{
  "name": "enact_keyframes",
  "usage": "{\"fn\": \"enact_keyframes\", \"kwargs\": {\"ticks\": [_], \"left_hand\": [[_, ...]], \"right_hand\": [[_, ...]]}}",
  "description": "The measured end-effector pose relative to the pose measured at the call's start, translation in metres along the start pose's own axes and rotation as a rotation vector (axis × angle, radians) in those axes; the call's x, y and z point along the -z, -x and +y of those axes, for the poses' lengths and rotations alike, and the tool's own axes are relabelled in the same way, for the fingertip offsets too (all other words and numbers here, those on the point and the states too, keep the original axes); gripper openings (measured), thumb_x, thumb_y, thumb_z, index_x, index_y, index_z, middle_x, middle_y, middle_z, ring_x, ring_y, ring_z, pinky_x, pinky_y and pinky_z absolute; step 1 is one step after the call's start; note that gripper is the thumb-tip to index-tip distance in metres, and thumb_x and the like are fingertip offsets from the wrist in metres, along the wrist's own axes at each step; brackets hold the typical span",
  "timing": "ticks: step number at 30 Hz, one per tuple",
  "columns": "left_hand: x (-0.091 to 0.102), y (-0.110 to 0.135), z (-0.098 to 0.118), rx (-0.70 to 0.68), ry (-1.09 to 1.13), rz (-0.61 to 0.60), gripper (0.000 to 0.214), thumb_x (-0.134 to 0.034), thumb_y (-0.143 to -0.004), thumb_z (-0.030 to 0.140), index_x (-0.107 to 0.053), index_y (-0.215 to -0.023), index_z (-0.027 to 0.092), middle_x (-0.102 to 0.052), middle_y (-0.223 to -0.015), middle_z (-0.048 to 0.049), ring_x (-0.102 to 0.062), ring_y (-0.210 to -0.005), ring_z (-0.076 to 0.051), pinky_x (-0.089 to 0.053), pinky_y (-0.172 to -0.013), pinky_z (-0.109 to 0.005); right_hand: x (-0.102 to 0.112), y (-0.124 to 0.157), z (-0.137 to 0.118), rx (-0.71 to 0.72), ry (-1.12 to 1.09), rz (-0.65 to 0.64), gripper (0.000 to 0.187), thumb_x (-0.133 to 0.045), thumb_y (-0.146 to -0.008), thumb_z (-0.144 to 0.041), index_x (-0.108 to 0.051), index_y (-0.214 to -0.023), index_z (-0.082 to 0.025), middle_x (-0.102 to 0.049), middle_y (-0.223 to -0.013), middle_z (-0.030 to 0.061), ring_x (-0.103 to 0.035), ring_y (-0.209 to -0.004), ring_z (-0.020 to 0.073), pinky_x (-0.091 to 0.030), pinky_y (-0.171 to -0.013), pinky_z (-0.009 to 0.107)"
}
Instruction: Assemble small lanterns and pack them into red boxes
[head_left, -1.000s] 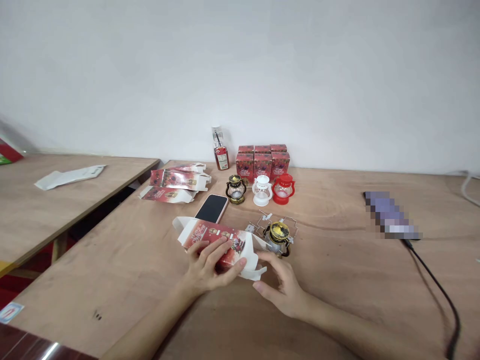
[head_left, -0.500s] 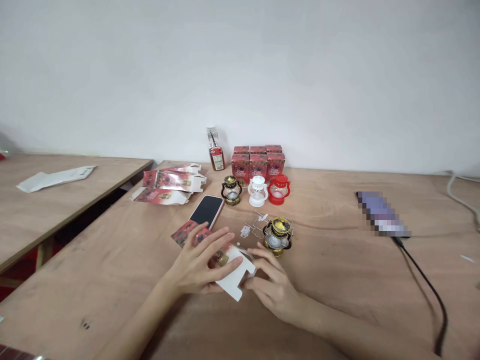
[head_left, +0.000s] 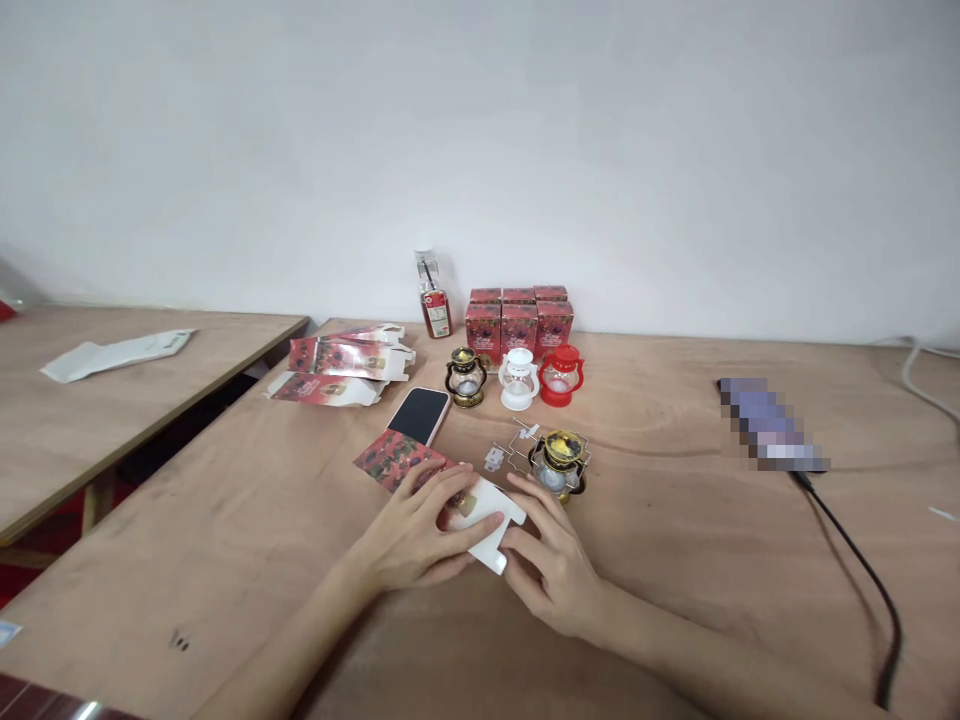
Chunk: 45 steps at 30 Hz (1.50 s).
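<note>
Carton held flat between 2 hands at the near middle of the table

Carton point(head_left: 392, 459), red-printed with white flaps and folded flat, lies on the table point(head_left: 675, 560) just in front of the person. Both hands hold it. The left hand point(head_left: 416, 535) lies across its middle, fingers spread over the printed face and thumb tucked along the near edge, so this grip is closed on the card. The right hand point(head_left: 555, 570) meets it from the other side: its fingers curl onto the white end flap and its thumb sits by the flap's lower corner, a narrow grip on that end. The fingertips of the 2 hands nearly touch over the flap.

Just beyond the right hand stands a gold lantern point(head_left: 556, 462), with a thin wire frame point(head_left: 512, 452) lying beside it on its left. A phone point(head_left: 418, 414) with a dark screen lies face up just behind the carton's far corner.

Farther back, 3 small lanterns stand in a row: a bronze one point(head_left: 466, 377), a white one point(head_left: 519, 379) and a red one point(head_left: 561, 375). Behind them, near the wall, is a block of red boxes point(head_left: 519, 322), with a small bottle point(head_left: 433, 293) to its left. A pile of flat cartons point(head_left: 341, 365) lies near the table's left edge.

Well to the right, a black cable point(head_left: 862, 570) runs toward the near edge. A second table point(head_left: 112, 420) on the left carries a white bag point(head_left: 116, 352).
</note>
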<state>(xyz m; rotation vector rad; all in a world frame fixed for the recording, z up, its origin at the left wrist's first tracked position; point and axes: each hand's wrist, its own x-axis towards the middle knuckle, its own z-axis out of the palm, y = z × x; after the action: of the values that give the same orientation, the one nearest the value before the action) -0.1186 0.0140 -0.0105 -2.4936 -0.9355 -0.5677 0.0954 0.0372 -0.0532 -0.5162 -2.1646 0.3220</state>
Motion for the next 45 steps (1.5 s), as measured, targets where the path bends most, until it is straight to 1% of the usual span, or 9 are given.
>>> {"fn": "enact_keyframes", "kwargs": {"ticks": [6, 11, 15, 20, 22, 26, 32, 37, 45], "left_hand": [[-0.001, -0.001, 0.006, 0.047, 0.064, -0.15, 0.065, -0.057, -0.078, 0.039, -0.035, -0.139, 0.032, -0.035, -0.144, -0.0165, -0.033, -0.132, -0.037, -0.019, -0.104, -0.061], [-0.002, -0.003, 0.01, 0.023, 0.072, -0.239, 0.067, -0.054, -0.077, 0.031, -0.034, -0.141, 0.024, -0.053, -0.122, -0.0148, -0.043, -0.118, -0.031, -0.02, -0.105, -0.06], [-0.004, -0.002, 0.006, 0.016, 0.013, -0.139, 0.058, -0.055, -0.08, 0.03, -0.041, -0.136, 0.023, -0.054, -0.11, -0.0131, -0.046, -0.108, -0.027, -0.032, -0.101, -0.051], [-0.003, -0.007, 0.009, 0.075, -0.026, 0.056, 0.034, -0.06, -0.084, 0.031, -0.057, -0.117, 0.039, -0.055, -0.103, -0.0048, -0.05, -0.1, -0.021, -0.041, -0.091, -0.037], [-0.004, -0.009, 0.013, 0.176, -0.017, 0.114, 0.024, -0.06, -0.084, 0.036, -0.062, -0.108, 0.034, -0.059, -0.096, -0.0028, -0.053, -0.094, -0.018, -0.043, -0.086, -0.032], [-0.007, -0.009, 0.021, 0.383, 0.027, 0.149, 0.032, -0.059, -0.082, 0.048, -0.066, -0.099, 0.022, -0.062, -0.084, -0.0027, -0.057, -0.086, -0.018, -0.047, -0.08, -0.029], [-0.013, 0.004, 0.015, 0.253, -0.009, 0.26, 0.022, -0.058, -0.085, 0.035, -0.063, -0.107, 0.032, -0.056, -0.095, -0.0042, -0.056, -0.092, -0.018, -0.047, -0.083, -0.036], [-0.012, 0.01, 0.004, 0.13, -0.023, 0.213, 0.029, -0.058, -0.083, 0.04, -0.06, -0.11, 0.028, -0.049, -0.106, -0.0099, -0.054, -0.098, -0.024, -0.047, -0.079, -0.04], [-0.008, -0.001, 0.01, 0.119, -0.013, 0.276, 0.03, -0.063, -0.078, 0.042, -0.055, -0.097, 0.02, -0.056, -0.107, -0.0134, -0.057, -0.096, -0.024, -0.047, -0.08, -0.042]], "right_hand": [[-0.003, 0.001, 0.003, 0.001, -0.016, 0.031, 0.02, -0.054, -0.081, -0.013, -0.062, -0.099, -0.019, -0.059, -0.104, 0.0117, -0.053, -0.114, 0.0259, -0.051, -0.093, 0.047], [-0.007, 0.004, 0.003, 0.015, 0.035, 0.041, 0.026, -0.053, -0.081, -0.008, -0.063, -0.101, -0.02, -0.061, -0.095, 0.0084, -0.059, -0.107, 0.0225, -0.051, -0.093, 0.044], [-0.008, 0.005, 0.004, 0.03, 0.077, 0.04, 0.029, -0.055, -0.074, -0.005, -0.064, -0.096, -0.02, -0.063, -0.102, 0.0096, -0.052, -0.118, 0.027, -0.049, -0.095, 0.049], [-0.005, 0.004, 0.002, 0.0, 0.078, 0.025, 0.031, -0.05, -0.073, -0.005, -0.063, -0.098, -0.019, -0.063, -0.111, 0.0112, -0.048, -0.123, 0.0283, -0.048, -0.095, 0.049], [-0.003, 0.002, 0.0, 0.012, 0.075, 0.044, 0.03, -0.047, -0.073, -0.004, -0.063, -0.095, -0.018, -0.064, -0.111, 0.0109, -0.048, -0.123, 0.0275, -0.048, -0.095, 0.049], [0.002, -0.001, -0.002, 0.044, 0.016, 0.126, 0.029, -0.043, -0.076, 0.0, -0.063, -0.084, -0.019, -0.069, -0.096, 0.0063, -0.052, -0.119, 0.0243, -0.049, -0.093, 0.043], [0.001, -0.003, 0.0, -0.011, -0.023, 0.268, 0.028, -0.051, -0.082, -0.002, -0.063, -0.097, -0.022, -0.07, -0.093, 0.005, -0.064, -0.094, 0.0179, -0.055, -0.081, 0.035], [-0.003, -0.002, 0.001, -0.043, -0.013, 0.258, 0.034, -0.061, -0.082, -0.011, -0.057, -0.115, -0.019, -0.068, -0.11, 0.0109, -0.064, -0.102, 0.0204, -0.053, -0.087, 0.037], [0.0, 0.0, 0.0, -0.08, -0.142, 0.223, 0.034, -0.051, -0.084, -0.005, -0.055, -0.115, -0.018, -0.063, -0.109, 0.0121, -0.062, -0.103, 0.0177, -0.054, -0.086, 0.031]]}}
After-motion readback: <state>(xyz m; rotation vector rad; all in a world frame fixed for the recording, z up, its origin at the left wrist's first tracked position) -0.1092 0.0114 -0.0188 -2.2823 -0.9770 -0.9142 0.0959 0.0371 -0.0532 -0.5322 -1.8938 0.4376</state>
